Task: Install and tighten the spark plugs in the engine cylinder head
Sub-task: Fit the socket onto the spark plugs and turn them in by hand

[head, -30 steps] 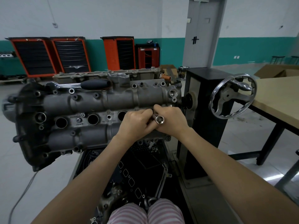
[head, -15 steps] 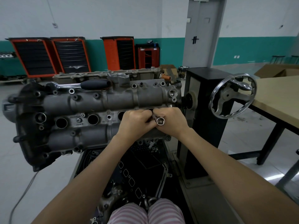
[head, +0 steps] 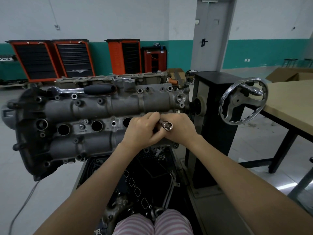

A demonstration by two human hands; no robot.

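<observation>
The socket is held as before between both hands, fingers curled round it — barely shifted, so hand-threading is judged ongoing.

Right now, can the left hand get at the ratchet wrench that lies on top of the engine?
Probably yes, but not freely. The ratchet wrench lies uncovered on the cylinder head, with nothing in front of it. However, the left hand is busy: together with the right hand it holds the socket, so it must let go first.
</observation>
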